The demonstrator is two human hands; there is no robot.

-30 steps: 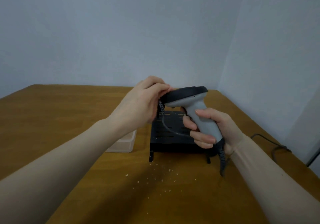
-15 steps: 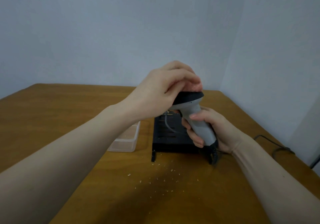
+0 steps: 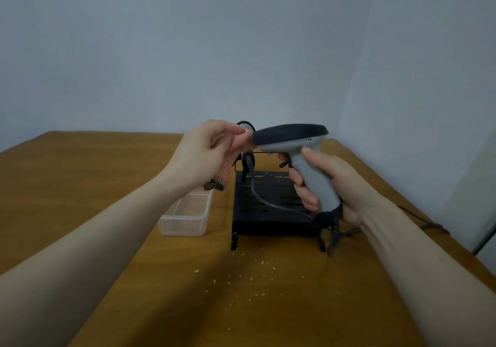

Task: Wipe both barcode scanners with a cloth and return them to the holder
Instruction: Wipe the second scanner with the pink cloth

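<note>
Head view: clear plastic tub (image 3: pixel 185 216) holds crumbs, beside black slatted holder (image 3: pixel 271 204). Right hand (image 3: pixel 326 182) grips grey-black scanner (image 3: pixel 295 142); left hand (image 3: pixel 206 153) pinches checked cloth (image 3: pixel 218 178).

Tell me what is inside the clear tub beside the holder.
The tub holds only a few pale crumbs. Its far end is hidden behind the left hand and the cloth.

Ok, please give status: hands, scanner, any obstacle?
Right hand grips scanner handle. Left hand pinches cloth at scanner nose. Second scanner in holder. No obstacle.
</note>
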